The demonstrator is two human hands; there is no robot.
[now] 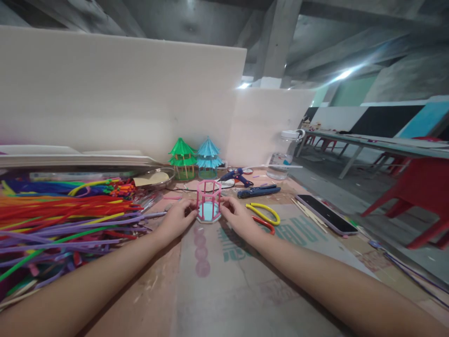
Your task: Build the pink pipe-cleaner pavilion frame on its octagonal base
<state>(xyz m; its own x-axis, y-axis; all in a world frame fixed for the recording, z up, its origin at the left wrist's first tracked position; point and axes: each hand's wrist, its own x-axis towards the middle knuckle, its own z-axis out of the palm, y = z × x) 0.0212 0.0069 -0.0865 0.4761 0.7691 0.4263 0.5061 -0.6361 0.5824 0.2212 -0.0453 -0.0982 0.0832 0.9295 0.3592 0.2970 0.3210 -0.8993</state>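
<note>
A small pavilion frame [212, 202] with pink posts and rings stands upright on the work surface. Its many-sided base [208, 213] is pale blue. My left hand [178, 218] grips the frame low on its left side, thumb and fingers closed at the base edge. From the other side my right hand [238, 216] does the same, its fingertips at the lower right posts. Just behind the frame lies a dark blue glue gun [234, 176]. Two finished-looking little pavilions, one green [181, 159] and one light blue [208, 158], stand farther back.
Colourful pipe cleaners [70, 210] heap up at left. To the right are scissors with yellow and red handles [268, 213], blue pliers [259, 190], thin sticks [308, 214] and a phone [326, 213]. A clear bottle [280, 159] stands by the white board [122, 93].
</note>
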